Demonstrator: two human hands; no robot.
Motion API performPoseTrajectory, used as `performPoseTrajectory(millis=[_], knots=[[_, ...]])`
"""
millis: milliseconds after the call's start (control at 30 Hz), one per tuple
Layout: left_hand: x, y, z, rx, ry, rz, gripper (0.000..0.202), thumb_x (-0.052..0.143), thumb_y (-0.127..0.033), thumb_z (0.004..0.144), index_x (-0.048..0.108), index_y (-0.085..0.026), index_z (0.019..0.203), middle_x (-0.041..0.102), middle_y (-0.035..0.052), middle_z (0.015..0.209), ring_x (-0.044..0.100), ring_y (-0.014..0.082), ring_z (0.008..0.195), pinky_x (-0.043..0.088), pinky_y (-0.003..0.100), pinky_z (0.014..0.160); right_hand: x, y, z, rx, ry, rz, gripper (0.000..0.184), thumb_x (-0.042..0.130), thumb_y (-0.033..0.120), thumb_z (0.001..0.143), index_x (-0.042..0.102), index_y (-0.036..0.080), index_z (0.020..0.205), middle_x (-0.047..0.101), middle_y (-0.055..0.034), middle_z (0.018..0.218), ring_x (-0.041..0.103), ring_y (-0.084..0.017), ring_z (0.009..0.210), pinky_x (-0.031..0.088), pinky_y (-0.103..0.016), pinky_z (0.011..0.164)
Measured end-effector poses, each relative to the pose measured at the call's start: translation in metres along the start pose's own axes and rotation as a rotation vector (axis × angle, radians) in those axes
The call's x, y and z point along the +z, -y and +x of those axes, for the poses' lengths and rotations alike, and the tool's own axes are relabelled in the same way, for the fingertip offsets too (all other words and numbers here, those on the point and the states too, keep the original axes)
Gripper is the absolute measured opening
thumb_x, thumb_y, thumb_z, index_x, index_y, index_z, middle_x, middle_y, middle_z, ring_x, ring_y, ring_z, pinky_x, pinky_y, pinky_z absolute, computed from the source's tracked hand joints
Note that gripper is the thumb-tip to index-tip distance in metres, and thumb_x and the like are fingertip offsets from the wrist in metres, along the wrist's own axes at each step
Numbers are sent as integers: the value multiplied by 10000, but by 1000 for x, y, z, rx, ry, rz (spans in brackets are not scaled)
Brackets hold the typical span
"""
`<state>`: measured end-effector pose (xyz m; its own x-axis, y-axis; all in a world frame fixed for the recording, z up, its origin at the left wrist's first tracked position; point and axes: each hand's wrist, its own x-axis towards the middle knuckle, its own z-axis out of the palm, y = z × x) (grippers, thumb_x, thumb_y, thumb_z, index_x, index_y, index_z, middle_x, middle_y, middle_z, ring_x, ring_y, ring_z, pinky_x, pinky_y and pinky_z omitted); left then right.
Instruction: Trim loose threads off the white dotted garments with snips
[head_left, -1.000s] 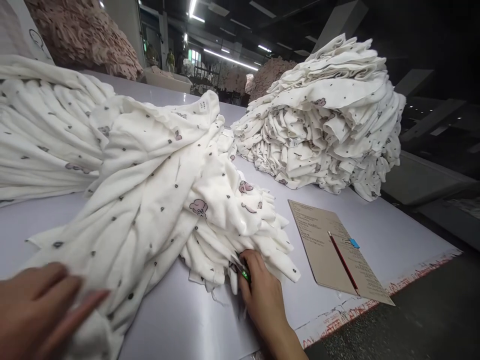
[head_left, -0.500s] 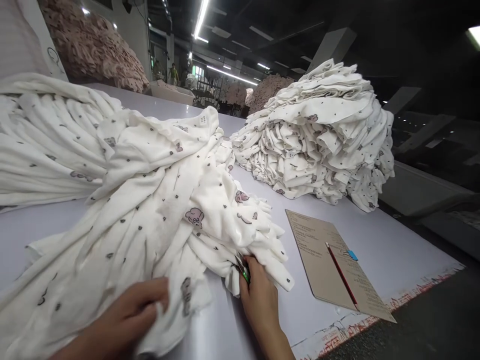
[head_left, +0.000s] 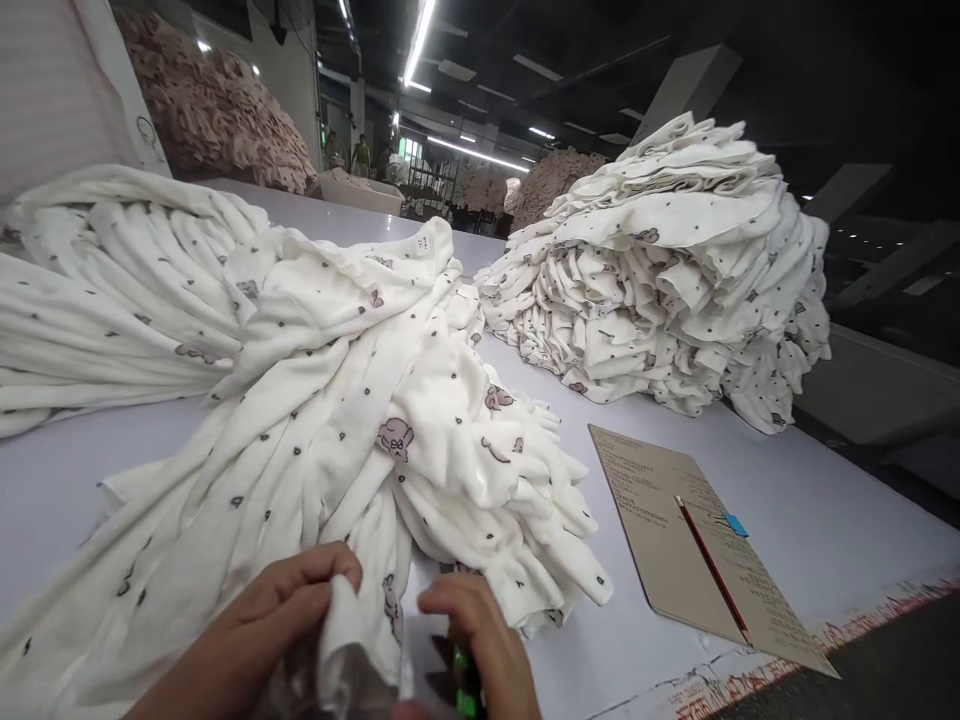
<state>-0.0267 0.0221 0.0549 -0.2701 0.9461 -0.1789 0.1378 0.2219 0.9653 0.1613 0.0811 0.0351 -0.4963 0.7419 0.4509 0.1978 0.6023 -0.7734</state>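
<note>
Two hands work nearest: the left hand (head_left: 281, 605), thumb and fingers pinched together, grips one loose edge of the cloth (head_left: 345, 400); the right hand (head_left: 491, 640) curls closed around one pair of green snips (head_left: 466, 680), partly hidden by the fingers; a second ago the left was a blur at lower left and the right lay against the cloth's front folds; now the two sit close together, the right drawn back nearer, and the pinched edge hangs between them.

The cloth, one white printed heap, sprawls across the bench (head_left: 825, 520) just beyond; to its right lies one card (head_left: 641, 540), bearing one pencil (head_left: 711, 565) and one blue clip (head_left: 737, 525), all unmoved on the bench; behind stands one white stack (head_left: 675, 290); farther off are one bin (head_left: 367, 198) and at least two pink heaps (head_left: 217, 110).
</note>
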Motion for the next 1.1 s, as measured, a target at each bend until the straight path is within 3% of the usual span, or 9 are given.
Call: performPoseTrajectory(millis=[100,200,300,433,600,767,900,1000,1100], knots=[[8,-6,-5,31,144,-151,183,549,-408,818,630,-283,925,637,-25,735,621,156,708,539,208,649,14,13,8,52,43,56,169,612,392,818,548,262,905,559,29,829,528,-125,619,366,-213,552],[14,2,-9,293,73,-106,298,571,-329,827,518,-357,1119,638,-26,933,621,163,866,521,226,792,16,18,19,240,61,208,207,568,364,835,472,217,725,430,50,663,432,-123,601,320,-212,555],[21,10,-12,465,-10,-24,334,656,-268,749,518,-321,1048,587,-3,1030,586,183,961,483,229,860,13,19,23,470,40,354,272,551,439,833,477,203,717,367,57,631,359,-123,601,286,-223,564],[22,9,-10,293,58,-60,54,561,-312,852,573,-266,877,585,-4,883,564,168,868,468,196,780,11,13,21,591,4,501,353,563,530,818,515,186,753,394,47,652,354,-129,637,298,-229,600],[16,2,-5,-149,131,-412,310,625,-520,793,575,-214,799,511,-36,685,462,123,664,418,167,608,12,0,13,542,-21,308,273,556,443,845,511,193,746,455,27,689,447,-149,682,350,-239,630],[19,-1,-5,-98,66,-266,357,601,-534,803,597,-186,724,505,-32,695,462,131,709,410,172,672,11,9,4,172,-147,41,96,571,323,864,533,255,920,521,21,807,532,-143,695,406,-215,611],[21,-3,-6,-51,104,-292,351,601,-535,799,648,-194,732,556,-22,689,514,149,704,435,188,666,12,15,3,-46,-43,-176,136,592,384,863,566,285,952,563,26,796,535,-131,571,381,-227,511],[23,-2,-7,-14,145,-322,342,590,-549,793,670,-218,754,626,-16,719,566,170,746,460,205,718,15,14,8,-11,10,-146,54,518,259,861,568,238,869,557,12,756,536,-129,581,374,-220,512],[26,0,-11,-27,129,-224,250,614,-486,768,655,-240,789,636,-30,739,572,164,734,466,199,715,17,15,13,207,15,33,162,527,288,850,496,212,710,469,35,663,492,-113,576,357,-196,519]])
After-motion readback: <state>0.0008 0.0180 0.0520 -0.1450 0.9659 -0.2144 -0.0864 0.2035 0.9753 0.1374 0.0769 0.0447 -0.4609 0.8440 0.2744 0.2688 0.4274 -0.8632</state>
